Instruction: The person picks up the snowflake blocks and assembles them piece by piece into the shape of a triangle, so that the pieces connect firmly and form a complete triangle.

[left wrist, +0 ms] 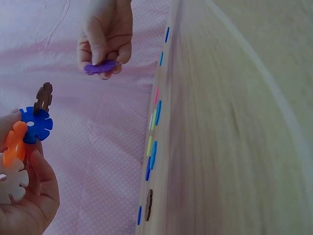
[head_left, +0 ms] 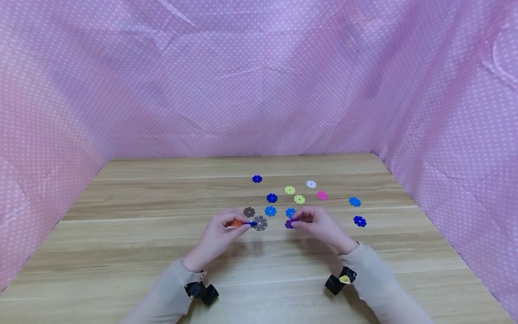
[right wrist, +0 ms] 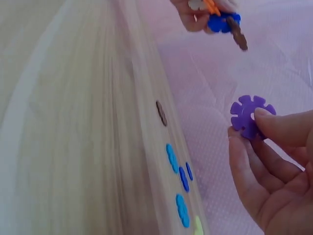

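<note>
My left hand (head_left: 221,231) holds a joined chain of notched plastic discs above the table. In the left wrist view the chain runs from a white disc (left wrist: 13,182) through an orange disc (left wrist: 16,142) and a blue disc (left wrist: 36,125) to a brown disc (left wrist: 44,98) at its end. Between thumb and fingertips of my right hand (head_left: 321,225), a single purple notched disc (right wrist: 252,116) is pinched. The purple disc is apart from the chain, with a gap between the two hands.
Several loose discs lie on the wooden table (head_left: 141,252) beyond the hands: a brown disc (head_left: 249,212), light blue disc (head_left: 270,211), yellow-green disc (head_left: 299,199), pink disc (head_left: 322,195), white disc (head_left: 311,184), and a dark blue disc (head_left: 359,221) at right. Pink dotted cloth (head_left: 259,90) surrounds the table.
</note>
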Available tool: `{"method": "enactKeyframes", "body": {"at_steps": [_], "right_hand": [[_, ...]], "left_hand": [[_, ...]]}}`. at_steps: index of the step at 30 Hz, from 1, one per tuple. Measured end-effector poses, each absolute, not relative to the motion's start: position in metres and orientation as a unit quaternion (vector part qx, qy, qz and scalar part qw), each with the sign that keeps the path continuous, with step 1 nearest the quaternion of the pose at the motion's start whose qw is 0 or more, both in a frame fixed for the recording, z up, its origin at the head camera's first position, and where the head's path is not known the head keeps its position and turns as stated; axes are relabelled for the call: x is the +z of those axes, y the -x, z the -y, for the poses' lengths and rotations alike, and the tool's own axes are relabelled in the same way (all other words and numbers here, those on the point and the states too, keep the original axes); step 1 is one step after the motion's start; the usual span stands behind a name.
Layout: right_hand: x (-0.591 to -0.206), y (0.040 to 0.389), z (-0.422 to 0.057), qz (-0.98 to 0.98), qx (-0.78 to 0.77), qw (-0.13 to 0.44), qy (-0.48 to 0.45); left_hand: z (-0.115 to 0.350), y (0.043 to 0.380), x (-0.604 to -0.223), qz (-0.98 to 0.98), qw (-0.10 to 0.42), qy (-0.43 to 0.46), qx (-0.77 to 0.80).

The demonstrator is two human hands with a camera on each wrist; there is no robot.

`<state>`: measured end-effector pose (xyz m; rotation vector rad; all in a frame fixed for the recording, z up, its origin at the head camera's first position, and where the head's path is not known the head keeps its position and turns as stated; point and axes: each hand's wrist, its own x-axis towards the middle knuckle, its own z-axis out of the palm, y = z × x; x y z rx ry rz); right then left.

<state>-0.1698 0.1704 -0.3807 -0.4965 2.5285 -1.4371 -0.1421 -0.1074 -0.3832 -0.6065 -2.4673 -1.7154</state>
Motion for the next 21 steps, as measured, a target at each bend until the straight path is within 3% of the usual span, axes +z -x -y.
{"method": "enactKeyframes", "body": {"at_steps": [21], "right_hand": [[-0.377, 0.159, -0.141, -0.821, -0.523, 0.038, 0.227]], "left_hand": [[0.101, 0.141, -0.384, 0.806, 0.023, 0.207, -0.554]]}}
